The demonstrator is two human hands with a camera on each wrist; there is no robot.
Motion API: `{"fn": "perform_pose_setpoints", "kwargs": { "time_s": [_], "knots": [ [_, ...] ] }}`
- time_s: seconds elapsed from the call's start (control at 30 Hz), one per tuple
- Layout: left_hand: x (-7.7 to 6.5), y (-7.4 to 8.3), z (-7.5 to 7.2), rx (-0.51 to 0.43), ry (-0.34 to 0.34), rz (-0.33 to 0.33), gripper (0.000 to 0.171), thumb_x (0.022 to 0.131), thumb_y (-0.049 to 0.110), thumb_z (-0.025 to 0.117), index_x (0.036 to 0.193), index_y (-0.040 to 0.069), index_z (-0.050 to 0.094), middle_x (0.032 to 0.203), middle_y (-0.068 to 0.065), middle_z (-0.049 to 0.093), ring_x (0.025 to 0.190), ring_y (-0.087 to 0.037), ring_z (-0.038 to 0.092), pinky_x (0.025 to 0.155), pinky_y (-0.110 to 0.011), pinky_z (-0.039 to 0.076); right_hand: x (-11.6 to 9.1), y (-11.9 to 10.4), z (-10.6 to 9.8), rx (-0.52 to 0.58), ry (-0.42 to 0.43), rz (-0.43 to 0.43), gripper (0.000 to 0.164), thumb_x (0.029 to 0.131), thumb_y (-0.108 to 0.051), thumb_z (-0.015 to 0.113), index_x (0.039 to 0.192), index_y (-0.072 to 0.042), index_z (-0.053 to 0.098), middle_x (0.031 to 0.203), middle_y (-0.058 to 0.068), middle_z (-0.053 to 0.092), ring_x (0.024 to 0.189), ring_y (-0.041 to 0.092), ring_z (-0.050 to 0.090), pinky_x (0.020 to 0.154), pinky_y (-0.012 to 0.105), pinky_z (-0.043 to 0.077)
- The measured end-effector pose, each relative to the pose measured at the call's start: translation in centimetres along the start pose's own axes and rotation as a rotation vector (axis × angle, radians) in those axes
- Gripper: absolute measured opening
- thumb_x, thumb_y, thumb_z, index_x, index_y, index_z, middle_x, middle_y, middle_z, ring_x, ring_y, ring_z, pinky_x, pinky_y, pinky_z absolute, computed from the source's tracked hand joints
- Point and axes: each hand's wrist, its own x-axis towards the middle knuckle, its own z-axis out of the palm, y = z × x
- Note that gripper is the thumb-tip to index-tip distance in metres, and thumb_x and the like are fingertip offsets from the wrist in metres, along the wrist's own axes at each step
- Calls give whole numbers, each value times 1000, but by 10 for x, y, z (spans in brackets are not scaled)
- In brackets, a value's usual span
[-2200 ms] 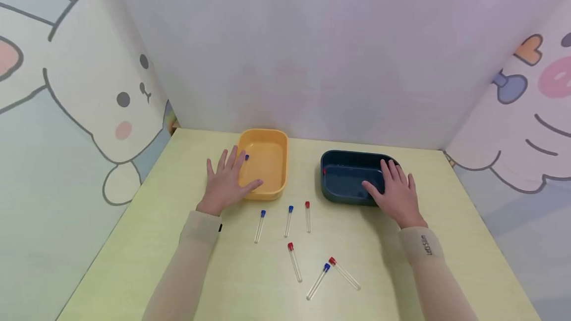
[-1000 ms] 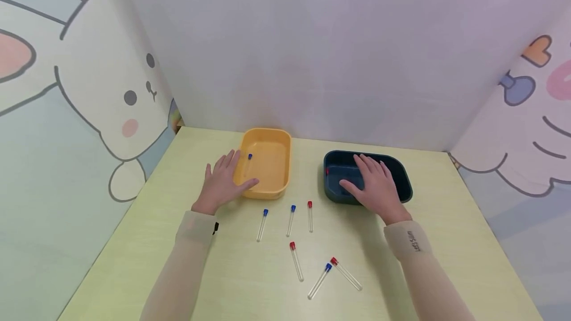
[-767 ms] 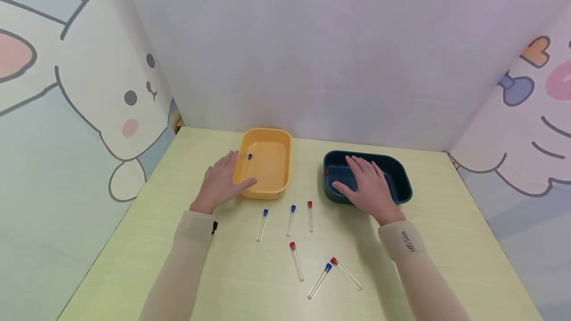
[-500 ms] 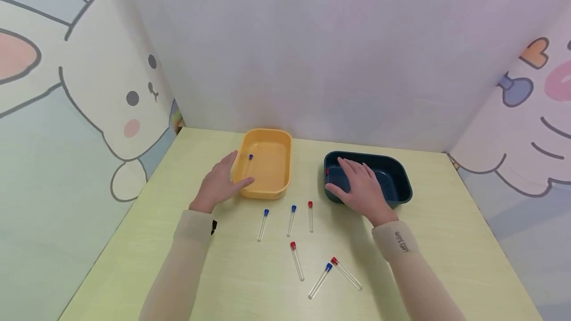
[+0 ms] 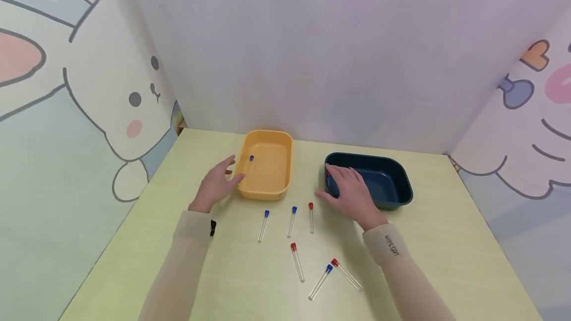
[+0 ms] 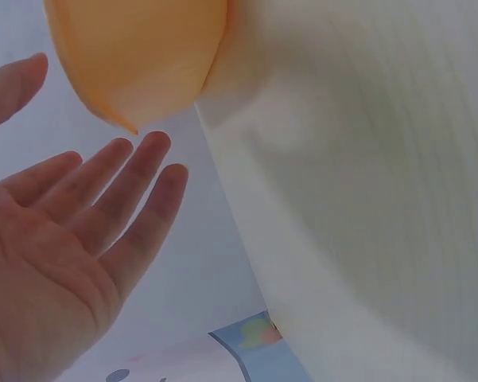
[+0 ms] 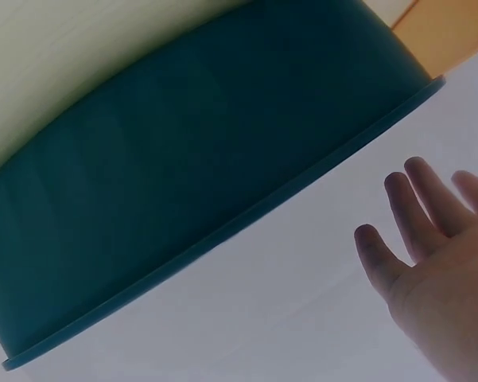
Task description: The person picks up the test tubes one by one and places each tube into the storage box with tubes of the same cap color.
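My left hand [image 5: 215, 186], fingers loosely bent and holding nothing, is at the left side of the yellow bin [image 5: 267, 194]. In the left wrist view its fingertips lie just off the rim of the yellow bin [image 6: 143, 56]. My right hand [image 5: 352, 194] hangs over the left front part of the dark blue bin [image 5: 388, 182], thumb spread and nothing held. Inside the yellow bin a blue cap [image 5: 252, 158] shows; a red cap in the dark bin is mostly hidden behind the right fingers. The right wrist view shows the dark bin's outer wall [image 7: 183, 151] beside the relaxed fingers.
Several capped clear tubes lie on the pale table [image 5: 241, 281]: a blue-capped tube [image 5: 263, 226], a red-capped tube [image 5: 311, 218] and others nearer the front. Two of these, a blue-capped tube [image 5: 320, 282] and a red-capped tube [image 5: 346, 275], lie with caps close together. A wall stands behind.
My right hand has moved left across the dark bin, from its right end toward its left. My left hand has drawn back slightly from the yellow bin, its fingers less spread. The tubes lie as before.
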Motion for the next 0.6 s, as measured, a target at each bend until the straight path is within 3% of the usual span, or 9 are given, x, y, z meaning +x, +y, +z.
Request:
{"fn": "perform_pose_setpoints", "kwargs": {
  "time_s": [0.2,0.6],
  "knots": [
    [2,0,0,-52,-4,-43,69,105,33,61,161,7,31,160,-20,45,135,-41,57,108,-58,50,1,-7,1,2,-13,-28,89,91,-65,66,158,-13,41,159,13,49,149,36,43,127,59,25],
    [6,0,3,-102,46,-43,59,105,29,60,156,5,41,155,-20,52,131,-40,61,103,-56,54,3,-16,4,29,2,-68,85,89,-64,69,155,-13,47,155,11,54,147,34,46,127,57,26]
  ]
}}
